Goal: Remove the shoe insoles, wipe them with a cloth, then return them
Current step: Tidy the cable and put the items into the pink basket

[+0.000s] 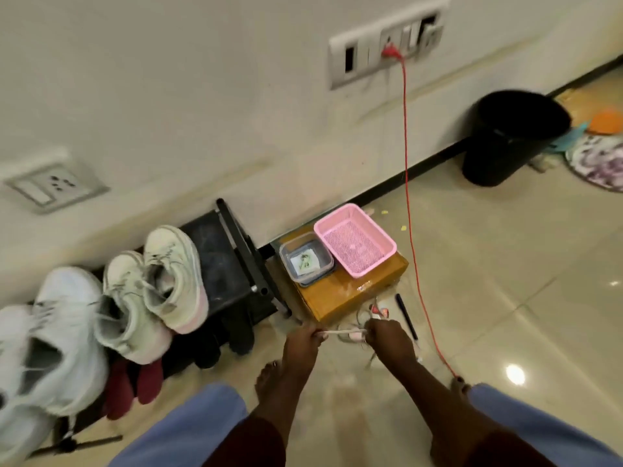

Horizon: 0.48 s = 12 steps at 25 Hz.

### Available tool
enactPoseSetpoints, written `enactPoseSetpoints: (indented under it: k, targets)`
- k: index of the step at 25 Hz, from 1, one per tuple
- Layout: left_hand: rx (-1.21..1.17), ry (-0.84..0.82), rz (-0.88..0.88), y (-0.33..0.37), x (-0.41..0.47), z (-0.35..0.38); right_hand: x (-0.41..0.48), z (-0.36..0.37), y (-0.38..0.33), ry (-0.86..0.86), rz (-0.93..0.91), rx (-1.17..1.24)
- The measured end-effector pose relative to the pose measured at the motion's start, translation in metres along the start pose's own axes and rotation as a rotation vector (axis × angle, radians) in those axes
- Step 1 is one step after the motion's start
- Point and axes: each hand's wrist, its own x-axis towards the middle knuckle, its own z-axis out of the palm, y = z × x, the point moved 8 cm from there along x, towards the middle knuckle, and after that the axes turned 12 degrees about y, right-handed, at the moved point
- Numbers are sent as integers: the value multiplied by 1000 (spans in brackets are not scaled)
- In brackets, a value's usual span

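Note:
My left hand [303, 342] and my right hand [387, 338] reach down to the floor in front of the cardboard box [340, 298]. Each grips one end of a thin pale piece [342, 332] stretched between them; blur keeps me from telling whether it is an insole. Just under it lies a small pale shoe with pink trim [354, 337], partly hidden by my right hand. On the black shoe rack [219, 261] at left stand a pair of pale sneakers with pink soles [168, 281] and a pair of white sneakers [50, 338]. I see no cloth.
A pink basket [355, 239] and a clear lidded container [306, 262] sit on the box. A red cable [409, 203] hangs from the wall socket down to my right foot. A black bin [509, 136] stands at the wall, a black stick [406, 315] lies on the tiles, and maroon slippers [135, 385] lie under the rack.

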Motion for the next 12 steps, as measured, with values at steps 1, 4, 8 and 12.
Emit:
enactPoseSetpoints:
  k: [1,4,8,12]
  targets:
    - [-41,32,-11,18,-8,-22,-8,-27,-6,32,-24,15]
    - [-46,90,12,67,-33,-79,-36,-98,-24,118,-75,52]
    - [-87,117,1,95,-53,-135,-69,-162,-44,126,-63,254]
    - [-310,274,-148,100,-83,-186,-101,-209,-65,175,-117,411]
